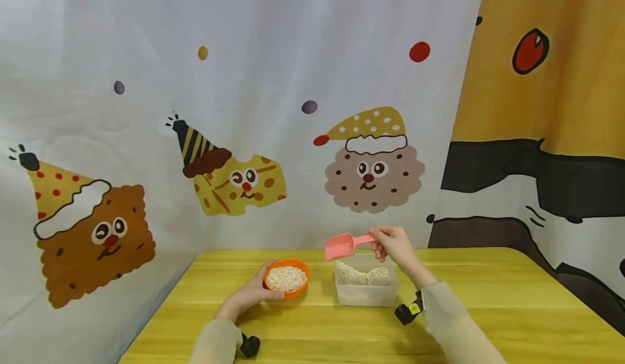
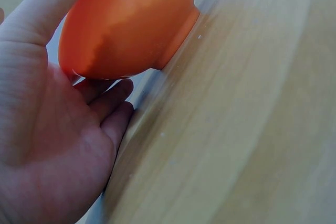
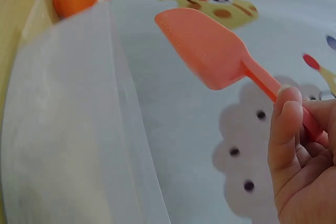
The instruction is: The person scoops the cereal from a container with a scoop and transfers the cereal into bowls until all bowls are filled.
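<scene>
An orange bowl (image 1: 299,293) filled with pale oat-like flakes (image 1: 286,278) stands on the table at centre left. My left hand (image 1: 254,293) holds it from the left, thumb along the near side and fingers round the back; the left wrist view shows the bowl's side (image 2: 131,24) between thumb and fingers. My right hand (image 1: 394,243) grips the handle of a pink scoop (image 1: 340,246), raised over the back of a whitish plastic box (image 1: 367,295). The scoop's blade points left, its inside bare pink. More of the flakes lie in the box, with a hollow in the middle.
The yellow wood-grain table (image 1: 312,334) runs back to a cloth backdrop (image 1: 273,82) printed with cartoon biscuits and cheese. The box stands to the right of the bowl with a gap between them. A few loose specks (image 2: 163,134) lie on the table near the bowl.
</scene>
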`<action>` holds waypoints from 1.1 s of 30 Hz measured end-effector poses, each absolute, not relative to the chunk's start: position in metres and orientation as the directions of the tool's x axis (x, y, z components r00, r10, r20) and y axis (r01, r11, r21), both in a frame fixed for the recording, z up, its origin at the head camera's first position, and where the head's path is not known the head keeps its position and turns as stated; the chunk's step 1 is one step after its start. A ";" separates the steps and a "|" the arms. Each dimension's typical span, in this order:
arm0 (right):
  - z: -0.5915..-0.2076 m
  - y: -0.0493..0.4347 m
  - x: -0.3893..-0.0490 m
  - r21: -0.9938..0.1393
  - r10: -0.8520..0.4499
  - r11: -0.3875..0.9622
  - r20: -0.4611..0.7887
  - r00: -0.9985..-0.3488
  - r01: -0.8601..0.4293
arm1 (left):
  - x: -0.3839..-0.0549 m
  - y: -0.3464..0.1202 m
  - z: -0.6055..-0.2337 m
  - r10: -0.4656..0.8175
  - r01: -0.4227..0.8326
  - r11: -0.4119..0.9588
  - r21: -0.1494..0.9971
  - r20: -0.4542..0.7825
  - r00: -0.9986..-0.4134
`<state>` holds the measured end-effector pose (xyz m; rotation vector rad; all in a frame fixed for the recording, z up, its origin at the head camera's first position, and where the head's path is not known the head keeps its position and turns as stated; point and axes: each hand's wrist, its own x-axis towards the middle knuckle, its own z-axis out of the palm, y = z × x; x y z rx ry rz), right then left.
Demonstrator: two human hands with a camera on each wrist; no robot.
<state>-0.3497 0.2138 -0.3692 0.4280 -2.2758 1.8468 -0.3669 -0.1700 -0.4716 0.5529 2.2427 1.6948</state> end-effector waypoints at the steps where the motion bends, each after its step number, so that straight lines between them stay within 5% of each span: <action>1: -0.369 0.219 -0.348 -0.929 -0.101 0.176 0.312 -0.945 -0.326 | -0.367 -0.171 -0.472 0.455 0.131 0.242 0.961 0.007 -0.890; 22: -0.381 0.292 -0.340 -0.938 -0.007 0.164 0.309 -0.951 -0.306 | -0.364 -0.174 -0.473 0.459 0.133 0.221 0.966 0.017 -0.888; 33: -0.388 0.297 -0.338 -0.952 -0.006 0.133 0.277 -0.961 -0.275 | -0.370 -0.171 -0.441 0.424 0.307 0.310 0.900 0.158 -0.892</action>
